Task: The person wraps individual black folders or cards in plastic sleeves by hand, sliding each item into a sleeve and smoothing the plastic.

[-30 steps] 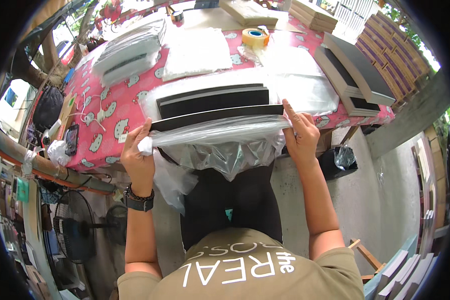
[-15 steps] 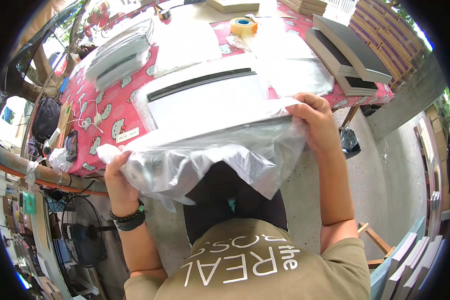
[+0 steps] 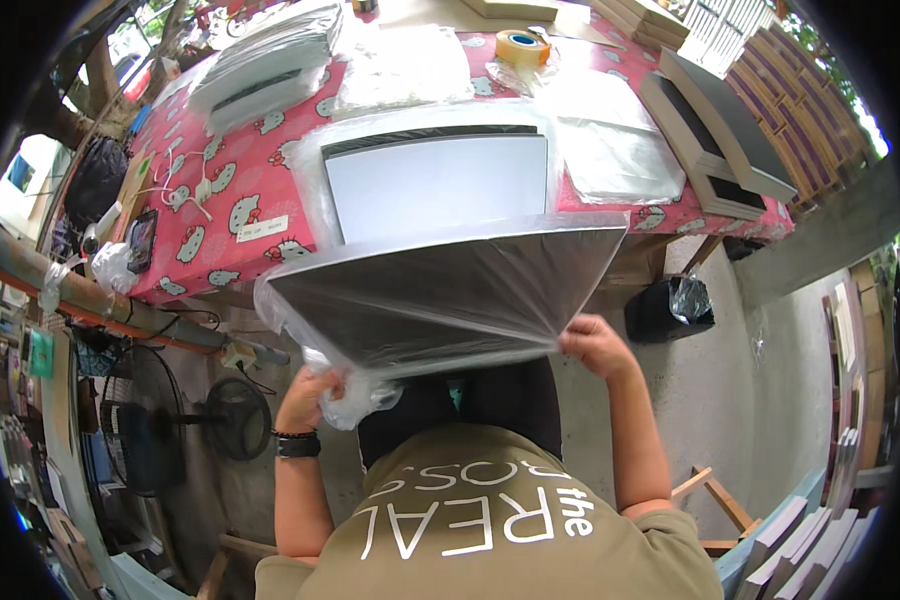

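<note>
A flat dark panel in a clear plastic bag (image 3: 450, 290) hangs tilted over the table's near edge. My right hand (image 3: 598, 345) pinches the bag at the panel's lower right corner. At the lower left, my left hand (image 3: 315, 395) is closed on the bag's bunched loose end (image 3: 360, 400). The plastic is pulled into creases fanning from the right hand. Beyond it, a white sheet with a dark far edge (image 3: 440, 180) lies on more clear plastic on the table. What the panel is made of I cannot make out.
The table wears a pink patterned cloth (image 3: 195, 265). On it are a bagged stack (image 3: 270, 60), clear plastic bags (image 3: 620, 160), a tape roll (image 3: 522, 46) and dark-topped slabs (image 3: 725, 120). A phone (image 3: 142, 240) lies at the left edge. A fan (image 3: 145, 420) and a black bin (image 3: 670, 310) stand below.
Both hands have come down toward me, drawing the bag's plastic smooth over the dark panel. The crumpled plastic that hung in front is now stretched, with a loose bunch at the left hand.
</note>
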Available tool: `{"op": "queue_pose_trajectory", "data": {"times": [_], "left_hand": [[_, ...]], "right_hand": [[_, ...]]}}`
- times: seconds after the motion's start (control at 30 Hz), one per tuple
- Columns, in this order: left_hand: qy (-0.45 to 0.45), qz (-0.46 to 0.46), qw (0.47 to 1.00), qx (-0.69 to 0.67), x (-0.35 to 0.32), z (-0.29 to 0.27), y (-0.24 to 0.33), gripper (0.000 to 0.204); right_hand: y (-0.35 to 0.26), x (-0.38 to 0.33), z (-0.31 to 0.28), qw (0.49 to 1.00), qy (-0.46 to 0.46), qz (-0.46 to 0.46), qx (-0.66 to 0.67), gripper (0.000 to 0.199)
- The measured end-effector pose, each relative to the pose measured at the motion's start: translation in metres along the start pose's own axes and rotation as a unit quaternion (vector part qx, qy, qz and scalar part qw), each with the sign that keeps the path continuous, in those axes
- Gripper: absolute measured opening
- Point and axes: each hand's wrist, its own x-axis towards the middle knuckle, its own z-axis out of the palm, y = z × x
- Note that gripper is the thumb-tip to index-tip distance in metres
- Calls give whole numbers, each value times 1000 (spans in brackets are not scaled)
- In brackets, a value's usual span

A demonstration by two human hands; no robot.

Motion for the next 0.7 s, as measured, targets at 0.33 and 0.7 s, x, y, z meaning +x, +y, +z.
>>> {"op": "queue_pose_trajectory", "data": {"times": [0.33,0.7], "left_hand": [[54,-119,971,201,0,-33,-85,23],[325,347,819,321,55,-70,-14,16]], "right_hand": [[89,-23,-3,978,73,125,-151,21],[5,-10,38,989,-117,-87,-22,30]]}}
